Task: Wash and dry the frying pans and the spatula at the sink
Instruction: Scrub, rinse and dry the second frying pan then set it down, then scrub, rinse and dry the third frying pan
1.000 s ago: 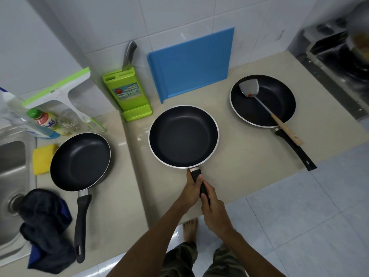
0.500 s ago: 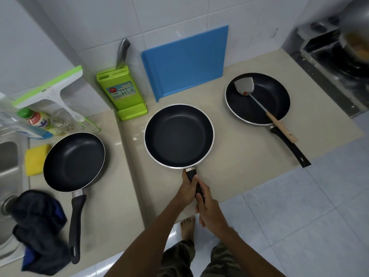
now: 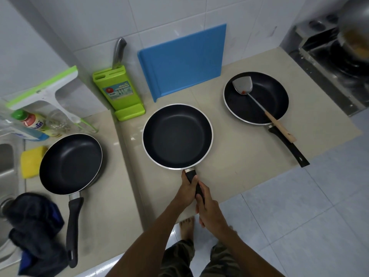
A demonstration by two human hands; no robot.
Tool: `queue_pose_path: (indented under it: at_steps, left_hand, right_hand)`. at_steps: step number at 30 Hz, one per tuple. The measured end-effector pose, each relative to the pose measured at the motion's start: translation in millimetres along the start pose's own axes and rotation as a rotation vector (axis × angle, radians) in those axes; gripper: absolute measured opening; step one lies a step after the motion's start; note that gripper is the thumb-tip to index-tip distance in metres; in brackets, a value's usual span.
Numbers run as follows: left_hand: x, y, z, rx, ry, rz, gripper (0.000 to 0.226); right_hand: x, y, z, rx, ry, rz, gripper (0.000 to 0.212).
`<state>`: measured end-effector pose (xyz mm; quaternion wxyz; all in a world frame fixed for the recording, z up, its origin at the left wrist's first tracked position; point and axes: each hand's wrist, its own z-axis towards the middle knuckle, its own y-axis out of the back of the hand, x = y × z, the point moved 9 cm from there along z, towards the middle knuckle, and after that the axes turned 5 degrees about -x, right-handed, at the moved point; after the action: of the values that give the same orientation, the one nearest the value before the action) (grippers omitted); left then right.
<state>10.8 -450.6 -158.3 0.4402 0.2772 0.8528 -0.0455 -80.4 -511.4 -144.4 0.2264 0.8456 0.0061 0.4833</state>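
**Black non-stick, one handle, both my hands**

Black coating, smooth and matte, lined the round middle pan (image 3: 177,136), ringed by a thin bright metal rim. It sat on the beige worktop (image 3: 239,156), well right of the sink (image 3: 6,156), which was cut off at the frame's left edge.

Most of its black handle (image 3: 191,175) was hidden. My left hand (image 3: 186,191) gripped it near the pan with the fingers curled round it. My right hand (image 3: 209,210) was wrapped round it lower down, so only short stretches showed.

A second pan (image 3: 70,163) lay beside the sink, and a dark crumpled cloth (image 3: 34,232) covered the sink's corner. A yellow sponge (image 3: 30,160) was tucked partly behind that pan's rim.

The third pan (image 3: 256,97) lay to the right. The spatula (image 3: 242,85) rested in it, a steel blade with a reddish speck I couldn't identify. Its wooden grip stuck out over the rim.

A blue board (image 3: 183,60) leaned on the tiles beside a green knife block (image 3: 117,92). The stove (image 3: 329,56) was blurred and cropped.
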Motion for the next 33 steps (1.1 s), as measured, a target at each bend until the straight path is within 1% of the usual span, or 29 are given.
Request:
queue_pose_path:
  at_steps: [2,6,9,12,15,17,19,21,23,25,28,31,33]
  left_hand:
    - [2.1,0.5,1.2,-0.004,-0.005,0.007,0.045]
    - [11.1,4.6,7.2,-0.023,-0.006,0.073,0.050]
    - [12.9,11.7,5.4,-0.043,0.004,0.221,0.053]
    - [4.0,20.7,-4.0,-0.088,-0.023,0.501,0.059]
    - [-21.5,30.9,-22.4,-0.206,-0.123,0.880,0.053]
    - [-44.7,29.6,-32.8,-0.277,-0.241,1.109,0.051]
    - [-74.1,18.0,-34.7,-0.329,-0.410,1.243,0.049]
    - [-100.4,-2.9,-29.2,-0.326,-0.548,1.276,0.049]
    - [-127.3,-33.4,-20.1,-0.327,-0.684,1.266,0.051]
    - [-154.9,-70.5,-12.7,-0.286,-0.752,1.239,0.057]
    - [-189.7,-126.3,-0.2,-0.211,-0.789,1.168,0.062]
    - [-204.3,-176.2,22.2,-0.095,-0.718,1.089,0.063]
    - [-208.0,-204.9,38.6,-0.058,-0.657,1.054,0.068]
  right_hand:
    - [-0.1,-1.4,0.1,0.008,0.001,-0.009,0.049]
    - [-2.1,-2.2,0.2,0.003,0.005,-0.011,0.046]
    - [-1.3,-0.7,-0.9,0.009,0.033,-0.034,0.044]
    - [1.3,8.4,-3.4,0.003,0.043,-0.079,0.038]
    - [4.6,33.3,-4.5,-0.044,0.075,-0.243,0.049]
    - [13.0,58.1,-4.5,-0.109,0.170,-0.401,0.053]
    - [23.9,90.0,-0.1,-0.201,0.323,-0.590,0.059]
    - [32.5,130.1,9.5,-0.297,0.401,-0.740,0.058]
    - [40.8,175.8,19.7,-0.385,0.400,-0.844,0.051]
    - [47.2,224.6,27.7,-0.491,0.389,-0.917,0.042]
    - [53.5,288.7,34.8,-0.591,0.393,-0.992,0.042]
    - [38.2,341.7,50.7,-0.619,0.311,-1.004,0.040]
    - [19.9,370.2,67.5,-0.616,0.258,-0.956,0.042]
